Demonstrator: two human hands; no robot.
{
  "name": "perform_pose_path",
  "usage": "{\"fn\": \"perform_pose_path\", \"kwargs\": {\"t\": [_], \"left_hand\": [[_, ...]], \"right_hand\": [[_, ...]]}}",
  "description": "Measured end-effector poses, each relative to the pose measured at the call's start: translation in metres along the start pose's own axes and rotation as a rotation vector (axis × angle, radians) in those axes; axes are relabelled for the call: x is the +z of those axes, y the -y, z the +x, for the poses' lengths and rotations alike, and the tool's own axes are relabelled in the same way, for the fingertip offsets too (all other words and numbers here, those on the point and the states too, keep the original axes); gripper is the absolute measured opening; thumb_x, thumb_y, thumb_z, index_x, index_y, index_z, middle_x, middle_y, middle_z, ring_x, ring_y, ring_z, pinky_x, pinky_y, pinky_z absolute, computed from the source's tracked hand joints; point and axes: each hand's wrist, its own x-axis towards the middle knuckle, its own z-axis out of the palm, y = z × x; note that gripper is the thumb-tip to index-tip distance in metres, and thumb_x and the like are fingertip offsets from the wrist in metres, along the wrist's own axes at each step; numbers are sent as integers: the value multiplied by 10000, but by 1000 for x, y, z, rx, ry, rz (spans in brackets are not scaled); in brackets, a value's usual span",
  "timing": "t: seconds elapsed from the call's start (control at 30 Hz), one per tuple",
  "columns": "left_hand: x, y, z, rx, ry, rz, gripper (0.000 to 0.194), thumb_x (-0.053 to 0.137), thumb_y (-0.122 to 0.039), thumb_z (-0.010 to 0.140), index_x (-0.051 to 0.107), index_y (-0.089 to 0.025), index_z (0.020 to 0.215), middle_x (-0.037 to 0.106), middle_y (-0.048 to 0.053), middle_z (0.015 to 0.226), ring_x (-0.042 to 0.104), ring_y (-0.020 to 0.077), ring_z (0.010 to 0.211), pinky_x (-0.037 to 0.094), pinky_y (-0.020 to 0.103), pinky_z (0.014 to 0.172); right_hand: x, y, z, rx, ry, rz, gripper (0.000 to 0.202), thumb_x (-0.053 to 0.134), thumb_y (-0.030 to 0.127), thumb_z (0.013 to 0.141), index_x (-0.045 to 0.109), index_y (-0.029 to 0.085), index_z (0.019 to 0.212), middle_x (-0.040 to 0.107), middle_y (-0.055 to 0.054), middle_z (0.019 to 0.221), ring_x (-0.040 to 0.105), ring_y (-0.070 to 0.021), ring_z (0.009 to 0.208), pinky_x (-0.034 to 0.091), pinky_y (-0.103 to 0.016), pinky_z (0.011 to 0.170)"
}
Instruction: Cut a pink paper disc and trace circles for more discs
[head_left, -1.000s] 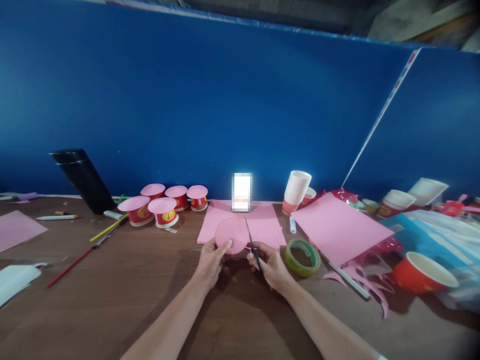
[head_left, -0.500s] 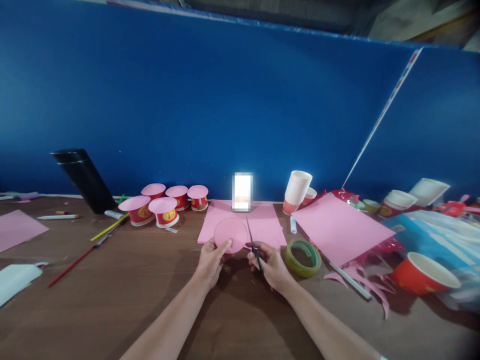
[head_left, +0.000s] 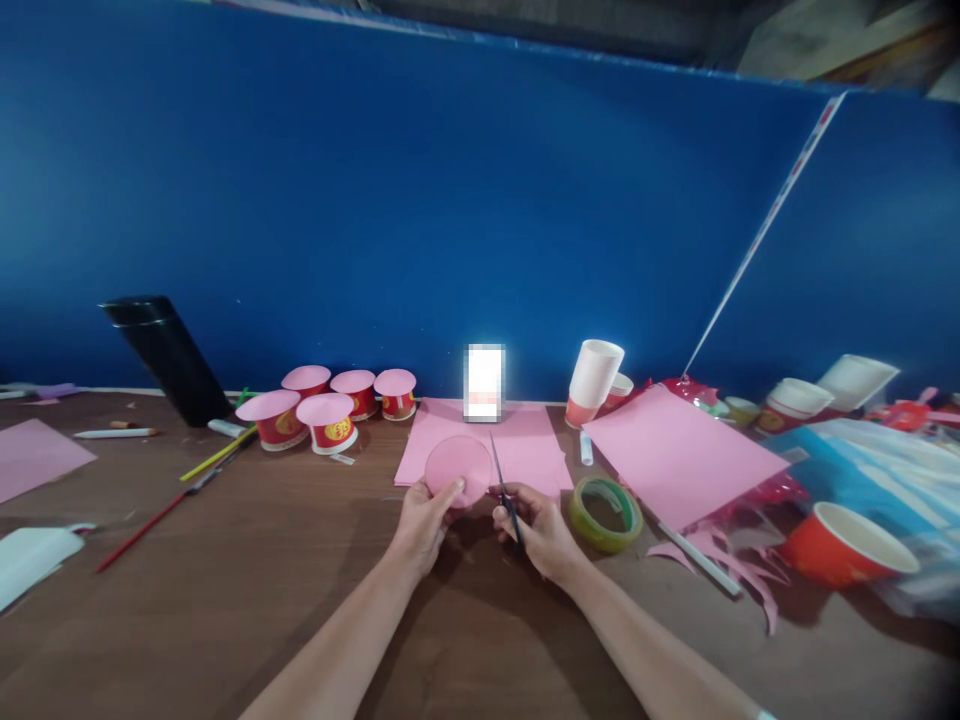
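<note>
My left hand (head_left: 427,520) is closed on a round disc of pink paper (head_left: 457,468), the thumb lying on its face. In my right hand (head_left: 541,530) is a pair of dark scissors (head_left: 508,505), the blades pointing up and away beside the disc's right edge. Behind the disc lies a stack of pink paper sheets (head_left: 536,440) on the brown table (head_left: 262,590). A roll of green tape (head_left: 606,515) rests just right of my right hand. To the left stand several red paper cups topped with pink discs (head_left: 324,412).
At the back, a bright blurred-out upright screen (head_left: 484,385) stands by the blue partition (head_left: 480,200). White cups (head_left: 596,375), a pink sheet (head_left: 682,455), pink offcuts (head_left: 739,570) and a tipped red cup (head_left: 844,550) fill the right. A black flask (head_left: 166,360) leans at the left.
The disc and scissors have shifted very slightly to the left. Both hands keep the same hold, and everything else stays as it was.
</note>
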Motion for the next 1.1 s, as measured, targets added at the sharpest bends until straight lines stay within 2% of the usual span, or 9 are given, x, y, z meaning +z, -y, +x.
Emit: {"fn": "perform_pose_path", "kwargs": {"t": [0.13, 0.33, 0.5, 0.73, 0.87, 1.1], "left_hand": [[1, 1, -3, -4, 18, 12, 267, 789, -267, 528, 614, -96, 634, 616, 4, 571, 543, 79, 512, 474, 189, 509], [3, 2, -5, -48, 44, 32, 313, 763, -281, 581, 627, -98, 796, 650, 27, 659, 575, 106, 561, 505, 237, 560], [3, 3, -5, -32, 21, 17, 371, 772, -273, 566, 623, -87, 849, 665, 54, 715, 584, 115, 577, 496, 232, 539], [5, 1, -8, -42, 68, 15, 381, 767, -289, 575, 628, -70, 854, 672, 68, 687, 592, 123, 558, 499, 240, 551], [4, 2, -6, -48, 64, 14, 405, 770, -308, 570, 632, -77, 873, 680, 72, 721, 604, 129, 585, 502, 240, 566], [4, 3, -6, -55, 16, 42, 412, 783, -296, 544, 626, -77, 857, 672, 62, 675, 577, 112, 522, 482, 217, 502]], "right_hand": [[1, 0, -1, 20, -1, 4, 424, 667, 407, 727, 574, 153, 1053, 569, 10, 669, 530, -84, 522, 423, -202, 477], [0, -1, -1, 22, 10, 24, 394, 688, 374, 716, 567, 160, 1024, 579, 9, 691, 547, -88, 539, 428, -193, 479], [0, 0, -1, 20, 3, 23, 392, 708, 341, 701, 570, 157, 1019, 572, 17, 676, 553, -88, 538, 424, -193, 488], [0, 1, -1, 10, 6, 5, 369, 698, 353, 707, 567, 156, 990, 559, 21, 657, 559, -102, 551, 425, -205, 498], [-1, 0, -1, -9, 13, -3, 371, 690, 361, 715, 565, 153, 995, 555, 19, 659, 539, -93, 540, 411, -203, 492], [-1, -4, -1, -41, 9, -36, 397, 677, 357, 727, 567, 141, 1042, 531, 28, 627, 481, -77, 516, 402, -202, 485]]}}
